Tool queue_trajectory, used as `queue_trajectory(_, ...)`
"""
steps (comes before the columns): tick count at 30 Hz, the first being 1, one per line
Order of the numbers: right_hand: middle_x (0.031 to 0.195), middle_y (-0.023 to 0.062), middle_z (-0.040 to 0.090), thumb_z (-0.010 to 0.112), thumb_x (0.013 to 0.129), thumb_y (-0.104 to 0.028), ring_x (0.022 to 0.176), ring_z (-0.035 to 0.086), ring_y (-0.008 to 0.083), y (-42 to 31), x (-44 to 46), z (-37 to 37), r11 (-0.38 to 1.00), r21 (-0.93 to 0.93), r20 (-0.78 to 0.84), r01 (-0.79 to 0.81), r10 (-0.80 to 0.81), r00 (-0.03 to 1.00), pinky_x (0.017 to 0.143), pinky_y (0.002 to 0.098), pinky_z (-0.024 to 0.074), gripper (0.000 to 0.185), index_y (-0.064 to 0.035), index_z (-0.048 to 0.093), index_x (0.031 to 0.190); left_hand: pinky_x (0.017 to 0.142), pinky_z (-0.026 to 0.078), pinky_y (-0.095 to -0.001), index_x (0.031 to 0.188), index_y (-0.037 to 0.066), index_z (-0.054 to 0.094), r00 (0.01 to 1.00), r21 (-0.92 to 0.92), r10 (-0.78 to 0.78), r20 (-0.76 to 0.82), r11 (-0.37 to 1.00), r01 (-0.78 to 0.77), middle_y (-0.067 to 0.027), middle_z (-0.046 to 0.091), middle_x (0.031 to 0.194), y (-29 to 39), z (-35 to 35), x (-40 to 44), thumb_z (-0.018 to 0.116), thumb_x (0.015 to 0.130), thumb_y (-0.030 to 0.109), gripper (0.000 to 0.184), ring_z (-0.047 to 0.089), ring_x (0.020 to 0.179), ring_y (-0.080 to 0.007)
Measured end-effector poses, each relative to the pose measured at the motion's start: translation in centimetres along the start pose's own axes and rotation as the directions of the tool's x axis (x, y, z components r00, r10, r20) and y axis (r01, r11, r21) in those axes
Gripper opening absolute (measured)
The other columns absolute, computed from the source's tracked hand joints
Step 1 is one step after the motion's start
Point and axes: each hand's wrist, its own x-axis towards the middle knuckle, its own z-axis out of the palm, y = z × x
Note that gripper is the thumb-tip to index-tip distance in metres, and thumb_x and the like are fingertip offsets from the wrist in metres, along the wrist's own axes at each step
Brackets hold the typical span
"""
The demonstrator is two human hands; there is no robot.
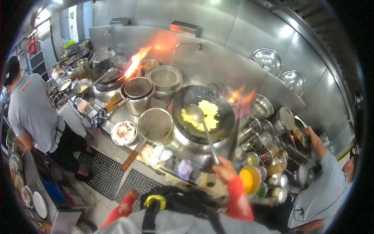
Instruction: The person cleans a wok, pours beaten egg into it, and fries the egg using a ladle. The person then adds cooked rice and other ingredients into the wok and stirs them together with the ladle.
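Observation:
My right hand [225,170] is closed around the handle of a long steel ladle [210,141]. The ladle's bowl rests in yellow scrambled-looking egg [209,111] inside a dark wok [227,121] on the stove. Low at my left, my left hand [133,193] hangs near my waist, below the stove's front edge; its fingers are too small and dark to make out. Beside my right forearm stands a steel bowl of yellow liquid [247,180]. A crumpled purple cloth [185,169] lies on the stove front.
Left of the wok, a round strainer [155,124] has its wooden handle sticking out past the edge, near a bowl of pale food [124,133]. Flames [137,62] rise by another wok. Several steel containers [253,141] crowd the right. Co-workers [36,107] stand on both sides.

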Motion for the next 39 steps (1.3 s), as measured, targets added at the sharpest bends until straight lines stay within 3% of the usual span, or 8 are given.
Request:
queue_trajectory(1,0.058,0.0005,0.052,0.058,0.079,-0.005,0.041,0.048,0.0098,-0.2,-1.0,-1.1,0.999,-0.025,-0.012,-0.034,0.033,0.999,0.036,0.0263,0.0371,0.034,-0.0056,0.054,0.113,0.084,0.049,-0.0460,0.096,0.008,0.069,0.978,-0.286,-0.199,-0.064,0.942,0.173,-0.0177,0.066,0.096,-0.3,0.4,-0.6,0.048,0.085,0.032,0.034,0.063,0.096,-0.0324)
queue_trajectory(4,0.057,0.0009,0.052,0.059,0.077,-0.008,0.040,0.047,0.0096,2.1,1.5,-5.7,1.000,0.017,-0.058,-0.003,0.004,0.998,0.036,0.0263,0.0369,0.037,-0.0049,0.054,0.114,0.082,0.050,-0.0458,0.095,0.009,0.069,0.924,0.634,0.322,0.205,0.676,-0.376,-0.0170,0.066,0.095,-2.3,1.7,1.2,0.049,0.085,0.029,0.031,0.063,0.095,-0.0310)
queue_trajectory(11,0.058,0.0041,0.053,0.053,0.077,-0.006,0.042,0.049,0.0130,3.4,9.9,-0.7,0.986,0.116,-0.401,0.120,-0.064,0.914,0.036,0.0293,0.0368,0.015,-0.0010,0.056,0.091,0.083,0.049,-0.0438,0.097,0.008,0.068,0.971,0.321,0.141,0.195,0.926,-0.199,-0.0175,0.066,0.098,-2.4,-0.6,-2.1,0.055,0.080,0.032,0.032,0.063,0.093,-0.0333)
queue_trajectory(20,0.068,0.0017,0.054,0.056,0.084,-0.009,0.047,0.048,0.0076,2.1,3.1,-5.4,0.550,0.741,0.362,-0.386,0.157,0.919,0.035,0.0234,0.0334,0.015,-0.0064,0.055,0.099,0.083,0.048,-0.0404,0.101,0.006,0.067,0.988,-0.279,-0.156,-0.002,0.949,0.149,-0.0186,0.066,0.097,3.1,-6.1,-3.5,0.064,0.070,0.040,0.046,0.064,0.090,-0.0327)
queue_trajectory(23,0.070,0.0057,0.057,0.058,0.082,-0.014,0.053,0.055,0.0160,2.5,5.3,-3.6,0.995,0.104,-0.035,-0.010,0.014,0.999,0.042,0.0297,0.0427,0.029,-0.0003,0.054,0.107,0.085,0.048,-0.0412,0.100,0.007,0.067,0.991,-0.194,-0.136,-0.012,0.972,0.131,-0.0166,0.066,0.100,1.0,-2.7,-2.3,0.060,0.074,0.038,0.041,0.063,0.094,-0.0326)
queue_trajectory(28,0.091,0.0200,0.061,0.057,0.082,-0.020,0.078,0.060,0.0370,7.2,8.1,0.9,0.699,-0.712,-0.232,0.062,-0.317,0.920,0.070,0.0439,0.0484,0.049,0.0043,0.047,0.123,0.093,0.045,-0.0418,0.101,0.010,0.068,0.982,0.304,0.045,0.185,0.947,-0.101,-0.0176,0.062,0.109,2.6,-3.6,-4.5,0.045,0.086,0.040,0.040,0.060,0.102,-0.0339)
queue_trajectory(32,0.115,0.0266,0.054,0.055,0.084,-0.024,0.097,0.054,0.0424,0.5,-2.2,6.1,0.477,-0.802,-0.109,0.359,-0.708,0.698,0.089,0.0468,0.0409,0.046,0.0033,0.051,0.120,0.074,0.050,-0.0437,0.080,0.000,0.068,0.981,-0.015,-0.107,-0.162,0.994,0.106,-0.0225,0.065,0.083,1.1,-1.3,-2.9,0.053,0.075,0.039,0.041,0.065,0.082,-0.0312)
queue_trajectory(39,0.113,0.0245,0.056,0.055,0.085,-0.027,0.103,0.052,0.0392,13.5,-2.8,11.4,0.538,-0.720,0.329,0.438,-0.291,0.898,0.092,0.0463,0.0391,0.040,0.0043,0.059,0.110,0.071,0.051,-0.0440,0.092,0.004,0.067,0.956,-0.286,-0.238,-0.170,0.940,0.184,-0.0203,0.066,0.083,1.3,-2.7,-7.7,0.056,0.073,0.035,0.038,0.064,0.076,-0.0329)
